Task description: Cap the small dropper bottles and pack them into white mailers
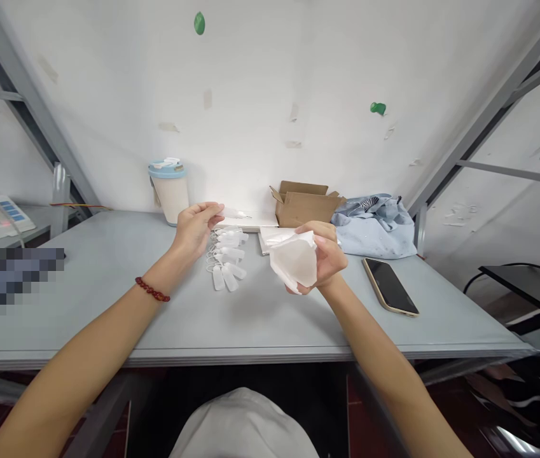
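My left hand is closed in a pinch at the back of the table. From its fingertips a small, pale, translucent piece sticks out to the right; its exact kind is hard to make out. Just below lie several white tags with thin string loops, spread in a loose row. My right hand is wrapped round a crumpled white pouch that looks like thin paper or plastic. The pouch's wide side faces me, and whether anything is inside cannot be seen.
Behind the hands stand a lidded cup and an open cardboard box. A white pad lies partly behind the pouch. At right are a light blue cloth and a phone on the grey table.
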A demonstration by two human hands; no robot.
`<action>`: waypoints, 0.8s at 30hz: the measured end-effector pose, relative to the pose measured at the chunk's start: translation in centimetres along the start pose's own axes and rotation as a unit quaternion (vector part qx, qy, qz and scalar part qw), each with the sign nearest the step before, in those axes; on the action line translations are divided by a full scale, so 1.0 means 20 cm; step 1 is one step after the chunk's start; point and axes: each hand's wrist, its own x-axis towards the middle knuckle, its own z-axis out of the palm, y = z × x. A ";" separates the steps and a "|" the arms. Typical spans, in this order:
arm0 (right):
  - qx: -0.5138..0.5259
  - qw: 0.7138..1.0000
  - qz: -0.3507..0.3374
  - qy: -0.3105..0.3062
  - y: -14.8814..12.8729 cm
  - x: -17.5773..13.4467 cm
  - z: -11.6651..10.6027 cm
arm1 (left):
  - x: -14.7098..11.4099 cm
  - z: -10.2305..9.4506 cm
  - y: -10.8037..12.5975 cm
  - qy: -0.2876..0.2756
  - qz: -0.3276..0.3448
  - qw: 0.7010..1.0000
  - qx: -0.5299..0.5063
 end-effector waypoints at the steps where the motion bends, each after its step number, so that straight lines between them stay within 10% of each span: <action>1: 0.006 1.000 -0.009 0.005 -0.01 0.01 0.00 | 0.00 0.00 0.00 0.002 0.000 1.000 -0.001; 18: -0.101 0.962 0.184 -0.174 -0.02 -0.08 -0.02 | -0.02 0.01 0.03 -0.005 -0.009 1.000 0.003; 24: -0.065 0.981 0.074 -0.167 -0.03 -0.02 -0.05 | -0.02 0.01 0.02 -0.016 -0.007 1.000 0.000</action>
